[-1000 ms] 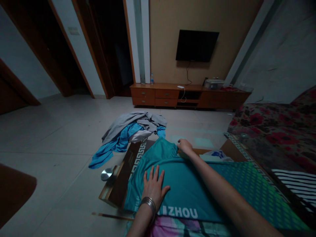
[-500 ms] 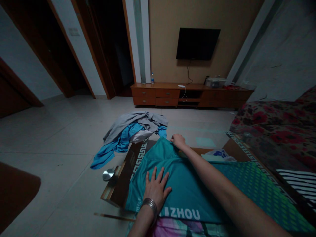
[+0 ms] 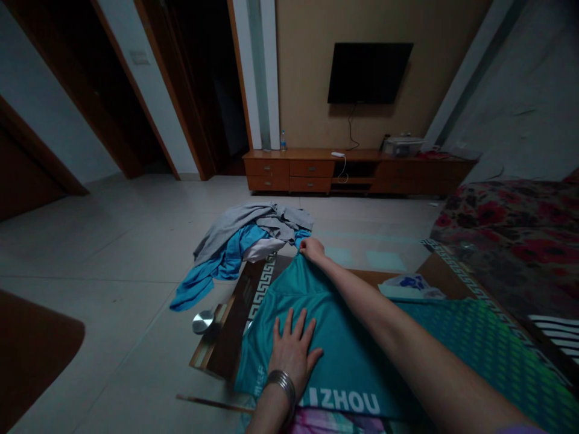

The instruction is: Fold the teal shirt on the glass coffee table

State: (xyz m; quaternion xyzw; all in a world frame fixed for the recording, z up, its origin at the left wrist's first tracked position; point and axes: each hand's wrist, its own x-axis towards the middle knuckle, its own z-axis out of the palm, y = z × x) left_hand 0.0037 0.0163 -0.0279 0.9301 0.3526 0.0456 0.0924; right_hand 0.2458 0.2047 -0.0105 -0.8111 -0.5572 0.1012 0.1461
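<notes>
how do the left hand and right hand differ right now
The left hand lies flat with fingers spread on the teal jersey, while the right hand is bunched, pinching the jersey's far edge. The left wrist wears a silver bangle; the right wrist shows none. Both hands are bare and on the same jersey.

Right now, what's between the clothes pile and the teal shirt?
In the head view, a strip of floor tile and the dark edge of the low table, with its white key pattern, lie between the clothes pile and the teal shirt.
</notes>
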